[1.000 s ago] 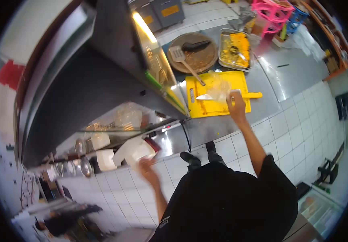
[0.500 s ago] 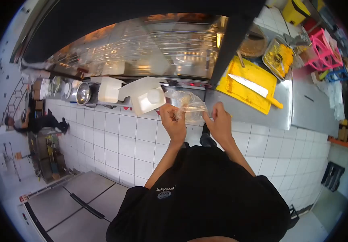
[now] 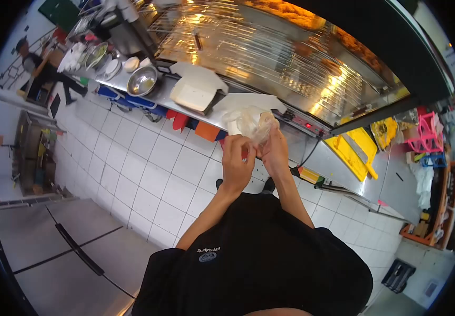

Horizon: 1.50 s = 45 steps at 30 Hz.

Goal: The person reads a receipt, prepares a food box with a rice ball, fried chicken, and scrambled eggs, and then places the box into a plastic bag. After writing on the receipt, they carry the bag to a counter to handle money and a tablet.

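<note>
Display case (image 3: 248, 50) across upper frame; worktop (image 3: 160, 98) below, white box (image 3: 259, 100) on it. Plastic bag (image 3: 248, 122) at centre: likely light, limp, slippery; best held at the gathered neck, where left hand (image 3: 236, 166) and right hand (image 3: 276, 155) pinch, fingers together.

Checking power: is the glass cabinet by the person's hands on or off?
On: the cabinet shows a glowing red readout and brightly lit racks.
</note>
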Each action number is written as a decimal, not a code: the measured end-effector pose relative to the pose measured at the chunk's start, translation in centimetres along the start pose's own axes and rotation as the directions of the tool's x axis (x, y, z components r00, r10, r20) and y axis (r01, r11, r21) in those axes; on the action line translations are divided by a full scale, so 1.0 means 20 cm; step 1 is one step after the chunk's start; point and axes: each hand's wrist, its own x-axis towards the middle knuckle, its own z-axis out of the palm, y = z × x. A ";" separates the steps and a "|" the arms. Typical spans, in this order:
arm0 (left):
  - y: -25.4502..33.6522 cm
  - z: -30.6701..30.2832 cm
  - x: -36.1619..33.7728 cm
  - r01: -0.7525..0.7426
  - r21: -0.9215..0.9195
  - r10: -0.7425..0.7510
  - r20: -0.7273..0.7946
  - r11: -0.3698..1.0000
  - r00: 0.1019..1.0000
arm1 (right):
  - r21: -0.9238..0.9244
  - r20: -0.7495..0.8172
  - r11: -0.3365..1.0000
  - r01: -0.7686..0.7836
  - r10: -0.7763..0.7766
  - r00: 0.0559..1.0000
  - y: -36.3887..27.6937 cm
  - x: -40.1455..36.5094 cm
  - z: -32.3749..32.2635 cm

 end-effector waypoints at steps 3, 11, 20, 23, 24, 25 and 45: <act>-0.06 -0.20 0.14 -0.146 0.175 0.164 -0.094 0.974 0.982 | 0.100 -0.035 0.991 0.090 -0.087 0.996 0.12 0.05 0.19; -0.18 -0.33 0.33 -0.125 0.043 0.128 -0.082 0.991 0.988 | 0.129 0.196 0.981 0.142 -0.166 0.967 0.14 0.28 0.48; -0.41 -0.40 0.64 0.149 -0.109 -0.139 0.093 0.983 0.986 | -0.046 -0.008 0.995 0.085 -0.085 0.996 0.24 0.71 0.57; -0.54 -0.45 0.73 0.207 -0.086 -0.200 0.084 0.975 0.976 | 0.203 0.194 0.978 0.043 -0.083 0.978 0.31 0.84 0.56; -0.60 -0.47 0.76 0.306 -0.123 -0.302 0.051 0.944 0.952 | 0.208 0.191 0.978 0.036 -0.077 0.979 0.31 0.86 0.57; -0.64 -0.49 0.78 0.398 -0.167 -0.401 0.021 0.902 0.916 | 0.244 0.214 0.969 -0.047 -0.007 0.977 0.30 0.87 0.59; -0.84 -0.90 1.22 0.100 -0.146 -0.059 0.263 0.984 0.963 | -0.108 -0.190 0.952 0.287 -0.303 0.934 0.63 1.24 0.95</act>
